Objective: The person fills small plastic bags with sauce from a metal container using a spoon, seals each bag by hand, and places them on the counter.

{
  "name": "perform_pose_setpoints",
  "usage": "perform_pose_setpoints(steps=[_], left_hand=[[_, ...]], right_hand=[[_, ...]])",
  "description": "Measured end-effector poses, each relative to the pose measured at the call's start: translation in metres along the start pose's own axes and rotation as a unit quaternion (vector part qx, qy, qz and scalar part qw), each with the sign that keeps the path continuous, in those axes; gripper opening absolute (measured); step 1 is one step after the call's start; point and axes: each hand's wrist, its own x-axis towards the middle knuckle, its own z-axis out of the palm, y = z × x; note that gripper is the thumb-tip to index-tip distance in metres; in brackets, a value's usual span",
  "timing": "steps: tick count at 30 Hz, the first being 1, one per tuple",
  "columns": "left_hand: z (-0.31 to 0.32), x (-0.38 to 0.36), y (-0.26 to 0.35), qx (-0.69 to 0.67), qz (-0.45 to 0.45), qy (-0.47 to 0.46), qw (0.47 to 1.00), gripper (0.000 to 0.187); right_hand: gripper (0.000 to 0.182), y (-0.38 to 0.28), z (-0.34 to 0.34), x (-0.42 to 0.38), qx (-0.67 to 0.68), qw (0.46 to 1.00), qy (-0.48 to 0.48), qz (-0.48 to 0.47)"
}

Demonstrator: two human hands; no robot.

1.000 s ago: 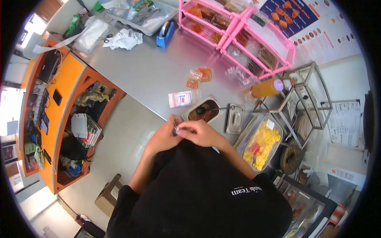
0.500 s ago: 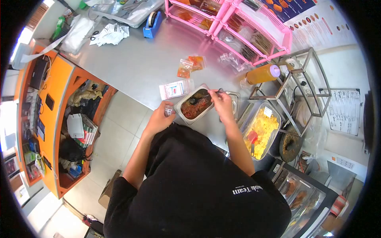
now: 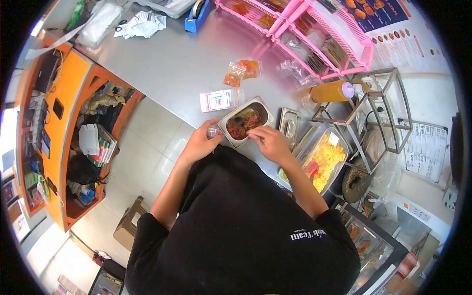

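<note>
A metal container (image 3: 269,109) of dark red sauce stands near the table's front edge, with a dark spoon (image 3: 239,121) dipped in the sauce. My right hand (image 3: 271,144) is closed at the container's right rim, its fingertips pinched on the spoon's handle. At the left rim, my left hand (image 3: 200,143) is closed on a small clear plastic bag (image 3: 213,131). Behind the container lie a white labelled packet (image 3: 216,101) and small sachets of orange sauce (image 3: 242,72). A metal lid (image 3: 289,123) rests to the right of the container.
A clear tub of yellow food (image 3: 324,160) with a red scoop stands at the right. Beyond it are a bottle of yellow liquid (image 3: 327,92) and a metal rack (image 3: 353,114). Pink shelves (image 3: 295,29) and a blue tape dispenser (image 3: 197,17) stand at the back.
My right hand has moved down toward the container's near side, and the spoon has shifted within the sauce. More of the metal lid shows. The whole view has shifted slightly.
</note>
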Motion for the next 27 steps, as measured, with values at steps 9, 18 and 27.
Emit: perform_pose_setpoints(steps=[9,18,27], left_hand=[[0.005,-0.004,-0.002,-0.027,-0.003,0.003,1.000,0.062],[0.005,-0.008,0.004,-0.087,-0.065,-0.060,0.992,0.069],[0.012,-0.011,0.005,-0.143,-0.064,-0.063,0.986,0.066]], right_hand=[[0.013,-0.009,0.005,-0.012,0.059,0.995,0.085,0.015],[0.011,0.010,0.011,-0.017,0.025,0.999,-0.011,-0.021],[0.029,0.008,0.068,-0.032,0.428,0.847,0.181,0.259]])
